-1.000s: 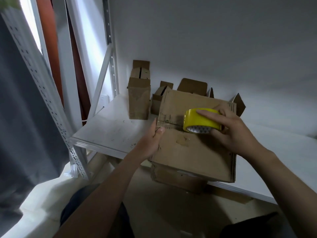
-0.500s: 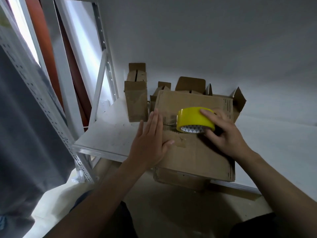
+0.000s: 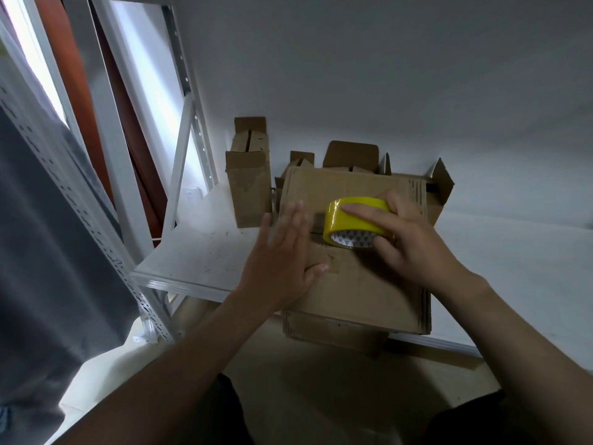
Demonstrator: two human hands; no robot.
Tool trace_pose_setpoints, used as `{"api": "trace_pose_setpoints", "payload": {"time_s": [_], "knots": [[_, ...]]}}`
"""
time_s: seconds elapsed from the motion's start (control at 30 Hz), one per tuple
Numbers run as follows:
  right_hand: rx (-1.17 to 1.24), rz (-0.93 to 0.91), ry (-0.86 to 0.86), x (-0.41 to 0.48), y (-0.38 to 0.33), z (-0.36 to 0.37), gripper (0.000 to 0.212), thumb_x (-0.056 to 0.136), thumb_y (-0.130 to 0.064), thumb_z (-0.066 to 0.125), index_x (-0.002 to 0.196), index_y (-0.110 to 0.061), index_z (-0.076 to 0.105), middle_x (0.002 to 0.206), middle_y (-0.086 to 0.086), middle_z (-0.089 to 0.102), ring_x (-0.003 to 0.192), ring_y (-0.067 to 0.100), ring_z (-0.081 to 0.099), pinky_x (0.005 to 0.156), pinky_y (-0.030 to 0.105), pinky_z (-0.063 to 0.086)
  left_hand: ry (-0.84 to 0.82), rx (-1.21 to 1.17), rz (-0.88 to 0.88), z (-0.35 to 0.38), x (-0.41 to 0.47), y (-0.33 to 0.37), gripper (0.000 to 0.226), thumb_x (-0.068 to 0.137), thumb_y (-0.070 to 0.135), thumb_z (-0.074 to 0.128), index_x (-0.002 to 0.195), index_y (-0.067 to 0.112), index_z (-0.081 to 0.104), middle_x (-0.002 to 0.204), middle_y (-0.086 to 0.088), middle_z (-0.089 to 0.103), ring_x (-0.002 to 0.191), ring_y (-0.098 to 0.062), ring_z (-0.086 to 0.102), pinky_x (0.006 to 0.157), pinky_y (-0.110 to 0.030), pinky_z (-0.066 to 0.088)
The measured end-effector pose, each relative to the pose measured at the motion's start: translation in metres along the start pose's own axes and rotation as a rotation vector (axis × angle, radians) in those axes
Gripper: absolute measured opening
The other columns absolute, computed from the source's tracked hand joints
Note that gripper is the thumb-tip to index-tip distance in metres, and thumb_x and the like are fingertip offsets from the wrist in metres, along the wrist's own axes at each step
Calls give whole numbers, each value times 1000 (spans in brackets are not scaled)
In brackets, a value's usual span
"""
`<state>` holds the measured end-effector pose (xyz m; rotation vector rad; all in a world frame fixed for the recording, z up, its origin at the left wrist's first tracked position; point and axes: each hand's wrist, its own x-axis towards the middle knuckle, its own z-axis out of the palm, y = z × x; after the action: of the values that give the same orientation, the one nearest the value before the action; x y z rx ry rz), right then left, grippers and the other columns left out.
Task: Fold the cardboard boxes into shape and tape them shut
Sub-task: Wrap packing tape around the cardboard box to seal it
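Observation:
A brown cardboard box (image 3: 362, 284) lies on the white shelf (image 3: 199, 252), its closed top flaps facing me and its near end overhanging the shelf edge. My right hand (image 3: 414, 245) grips a roll of yellow tape (image 3: 349, 218) and holds it against the box top near the flap seam. My left hand (image 3: 282, 252) lies flat with straight fingers on the left part of the box top, slightly blurred.
A tall narrow folded box (image 3: 248, 184) stands upright at the shelf's back left. Several smaller boxes with raised flaps (image 3: 351, 155) sit behind the big box against the white wall. A white metal rack post (image 3: 96, 220) rises at the left.
My left hand has come up from the box's left edge onto the top and now lies flat there. The tape roll has shifted slightly left along the seam.

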<state>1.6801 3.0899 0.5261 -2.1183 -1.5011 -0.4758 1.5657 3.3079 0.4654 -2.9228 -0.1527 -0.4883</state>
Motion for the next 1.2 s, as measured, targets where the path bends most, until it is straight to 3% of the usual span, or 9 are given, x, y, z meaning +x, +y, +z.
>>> {"api": "trace_pose_setpoints", "payload": {"time_s": [0.17, 0.33, 0.43, 0.57, 0.7, 0.77, 0.83, 0.93, 1.2], "knots": [[51, 34, -36, 3, -4, -2, 73, 93, -6, 56, 151, -47, 36, 117, 7, 42, 102, 22, 44, 78, 44, 52, 5, -19, 115, -1, 10, 9, 94, 97, 72, 18, 161, 3, 6, 168, -18, -4, 156, -28, -7, 125, -51, 7], [-143, 44, 69, -13, 11, -32, 57, 84, -28, 50, 138, -47, 54, 118, 7, 51, 103, 30, 52, 70, 35, 47, -23, -8, 68, -1, 6, 1, 102, 91, 78, 5, 160, 3, -3, 168, -16, -10, 156, -27, -12, 126, -48, 5], [2, 107, 84, -36, 27, -35, 68, 83, -19, 57, 142, -51, 45, 114, -1, 46, 103, 20, 47, 75, 36, 48, -43, -19, 46, -1, 7, 10, 106, 88, 79, 0, 159, 2, -4, 167, -18, -13, 155, -29, -14, 126, -49, 4], [224, 119, 101, -45, 27, -18, 78, 87, -3, 50, 144, -54, 40, 116, -7, 37, 108, 10, 43, 90, 16, 40, -47, -16, 17, -5, 14, 28, 110, 85, 82, -5, 160, 1, -1, 167, -19, -11, 155, -31, -12, 125, -53, 0], [187, 86, 40, -40, 32, -19, 86, 87, 7, 54, 150, -50, 37, 124, -12, 33, 117, -2, 37, 90, 6, 36, -13, -48, 58, -5, 28, 56, 103, 90, 77, 1, 160, 1, 0, 167, -18, -10, 155, -29, -11, 125, -52, -3], [152, 77, 44, -42, 33, -31, 78, 87, 0, 54, 149, -46, 43, 122, -7, 37, 113, 3, 42, 79, 10, 41, -28, -37, 38, -4, 28, 56, 103, 89, 77, -1, 160, 2, -3, 168, -17, -12, 155, -27, -13, 125, -51, -2], [-21, 67, 96, -49, 39, -48, 66, 84, -15, 51, 142, -48, 49, 123, -2, 44, 110, 18, 48, 70, 27, 49, -42, -28, 35, -3, 25, 49, 105, 87, 79, -4, 160, 3, -5, 168, -16, -14, 155, -26, -15, 126, -49, -2], [-113, 100, 99, -63, 47, -60, 64, 86, -13, 59, 137, -49, 48, 126, 3, 48, 115, 27, 48, 73, 47, 56, -60, -31, 29, -4, 24, 48, 107, 84, 80, -9, 159, 4, -8, 167, -15, -16, 154, -26, -18, 126, -49, -3], [65, 135, 94, -65, 40, -45, 77, 89, 2, 47, 146, -49, 41, 123, 1, 40, 116, 28, 42, 93, 38, 44, -85, -129, 1, -12, 43, 81, 109, 80, 87, -7, 160, 13, -3, 168, -6, -19, 152, -36, -21, 115, -71, -6]]}}
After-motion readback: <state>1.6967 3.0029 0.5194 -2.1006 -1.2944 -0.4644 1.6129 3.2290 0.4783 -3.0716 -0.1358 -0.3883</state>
